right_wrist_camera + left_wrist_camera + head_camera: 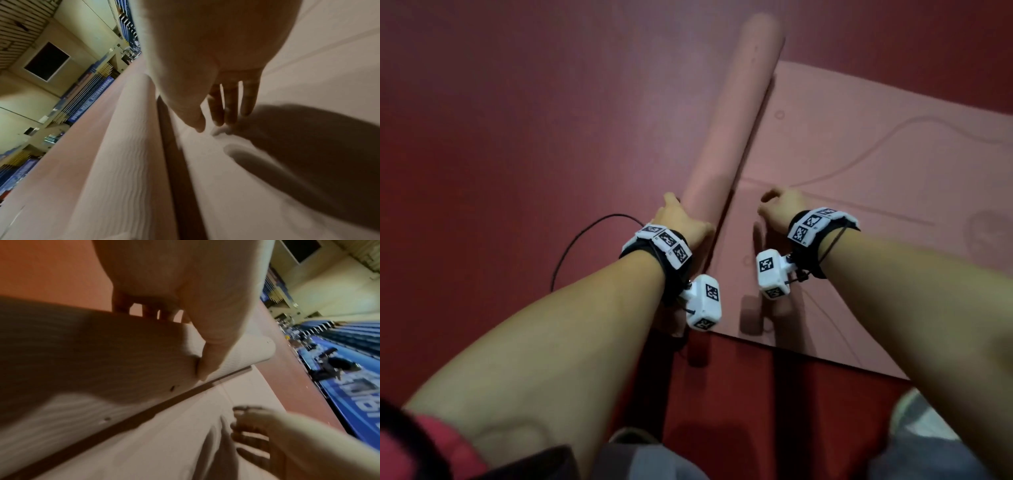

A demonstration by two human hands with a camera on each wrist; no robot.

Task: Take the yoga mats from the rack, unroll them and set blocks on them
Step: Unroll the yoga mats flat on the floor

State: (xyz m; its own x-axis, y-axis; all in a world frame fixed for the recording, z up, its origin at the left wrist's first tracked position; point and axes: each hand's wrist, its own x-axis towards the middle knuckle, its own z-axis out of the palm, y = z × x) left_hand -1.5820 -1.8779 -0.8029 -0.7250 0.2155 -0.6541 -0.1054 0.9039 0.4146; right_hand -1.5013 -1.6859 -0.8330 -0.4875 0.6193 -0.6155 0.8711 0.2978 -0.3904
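Observation:
A pink yoga mat lies half unrolled on the red floor. Its rolled part (pixel 736 113) runs away from me, and the flat part (pixel 859 205) spreads to the right. My left hand (pixel 681 222) grips the near end of the roll (pixel 102 353), fingers over the far side and thumb (pixel 205 366) on the near side. My right hand (pixel 779 209) is just right of the roll (pixel 123 162), with straight fingers (pixel 232 105) touching the flat mat (pixel 226 194). It holds nothing.
A black cable (pixel 571 246) loops on the red floor (pixel 517 102) left of my left wrist. My shoes (pixel 914 411) stand at the mat's near edge. Blue seating rows (pixel 339 337) line the hall's far side.

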